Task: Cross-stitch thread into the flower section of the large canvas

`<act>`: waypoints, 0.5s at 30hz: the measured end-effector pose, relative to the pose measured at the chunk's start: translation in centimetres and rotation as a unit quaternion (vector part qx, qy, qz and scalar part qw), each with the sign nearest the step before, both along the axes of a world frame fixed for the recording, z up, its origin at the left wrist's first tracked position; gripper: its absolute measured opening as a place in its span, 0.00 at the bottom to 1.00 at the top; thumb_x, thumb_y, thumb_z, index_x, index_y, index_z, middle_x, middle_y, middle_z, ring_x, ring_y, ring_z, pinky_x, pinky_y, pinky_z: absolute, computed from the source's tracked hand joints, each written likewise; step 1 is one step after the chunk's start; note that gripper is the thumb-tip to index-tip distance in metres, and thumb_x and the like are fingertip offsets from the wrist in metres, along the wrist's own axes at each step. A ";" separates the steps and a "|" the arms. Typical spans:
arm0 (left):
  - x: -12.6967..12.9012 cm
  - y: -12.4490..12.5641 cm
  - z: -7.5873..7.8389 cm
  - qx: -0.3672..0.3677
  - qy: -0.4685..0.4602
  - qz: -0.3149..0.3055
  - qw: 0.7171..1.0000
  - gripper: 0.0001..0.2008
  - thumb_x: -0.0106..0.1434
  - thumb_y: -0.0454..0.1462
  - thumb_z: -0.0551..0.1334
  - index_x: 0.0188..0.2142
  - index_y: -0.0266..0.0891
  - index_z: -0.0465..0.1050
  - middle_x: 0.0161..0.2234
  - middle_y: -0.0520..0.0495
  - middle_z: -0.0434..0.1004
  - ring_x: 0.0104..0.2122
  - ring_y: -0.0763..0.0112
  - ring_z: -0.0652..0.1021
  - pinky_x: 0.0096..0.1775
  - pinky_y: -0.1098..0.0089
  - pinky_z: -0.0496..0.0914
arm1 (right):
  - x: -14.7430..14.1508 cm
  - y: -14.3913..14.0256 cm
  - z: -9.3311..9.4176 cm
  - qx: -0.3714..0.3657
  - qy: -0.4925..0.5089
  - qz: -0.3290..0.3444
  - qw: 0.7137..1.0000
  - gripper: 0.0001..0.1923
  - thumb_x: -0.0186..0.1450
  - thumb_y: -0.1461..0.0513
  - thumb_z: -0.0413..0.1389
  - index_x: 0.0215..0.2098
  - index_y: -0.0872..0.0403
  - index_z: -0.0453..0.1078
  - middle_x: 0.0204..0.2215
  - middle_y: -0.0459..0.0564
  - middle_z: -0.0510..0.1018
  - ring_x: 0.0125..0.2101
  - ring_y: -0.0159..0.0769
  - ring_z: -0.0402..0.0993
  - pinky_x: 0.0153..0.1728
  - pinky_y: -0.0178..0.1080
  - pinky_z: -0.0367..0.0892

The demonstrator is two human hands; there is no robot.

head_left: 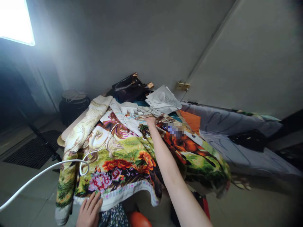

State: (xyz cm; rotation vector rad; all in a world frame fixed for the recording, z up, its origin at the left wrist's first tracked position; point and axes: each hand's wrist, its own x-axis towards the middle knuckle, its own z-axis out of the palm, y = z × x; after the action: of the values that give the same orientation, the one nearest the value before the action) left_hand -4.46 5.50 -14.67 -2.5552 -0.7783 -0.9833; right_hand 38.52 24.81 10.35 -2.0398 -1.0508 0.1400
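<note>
A large embroidered cloth (123, 173) with flowers, a face and a horse is draped over a table, its white border hanging toward me. My left hand (90, 209) lies on that near border with fingers stretched out, open. My right arm reaches across the cloth, and my right hand (150, 120) is low at its far side, beside thin cords or threads and a white power strip (129, 108). Its fingers are small and partly hidden, so their grip is unclear. A white cable (44, 171) runs from the left edge and loops over the cloth.
Behind the cloth are a dark bag (130, 90) and paper sheets (163, 99). An orange piece (191, 121) lies to the right, near a grey-covered sofa (236, 154). A lit lamp (16, 22) stands at left on a dark stand (35, 129). A wall socket (183, 85) is at the back.
</note>
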 end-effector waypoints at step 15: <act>2.9 -1.8 11.4 -0.283 -0.147 -0.119 0.940 0.35 0.62 0.27 0.52 0.65 0.50 0.45 0.65 0.35 0.53 0.56 0.59 0.70 0.53 0.57 0.69 | -19.8 -23.5 -6.1 -0.006 0.063 0.478 0.876 0.05 0.59 0.66 0.53 0.26 0.54 0.66 0.16 0.39 0.63 0.17 0.26 0.57 0.19 0.30 0.53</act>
State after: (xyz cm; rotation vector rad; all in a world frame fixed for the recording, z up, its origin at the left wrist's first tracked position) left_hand -1.55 3.72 -3.26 -3.0897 -0.9623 -1.4124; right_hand 18.71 1.32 4.26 -1.3158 -1.8797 0.7705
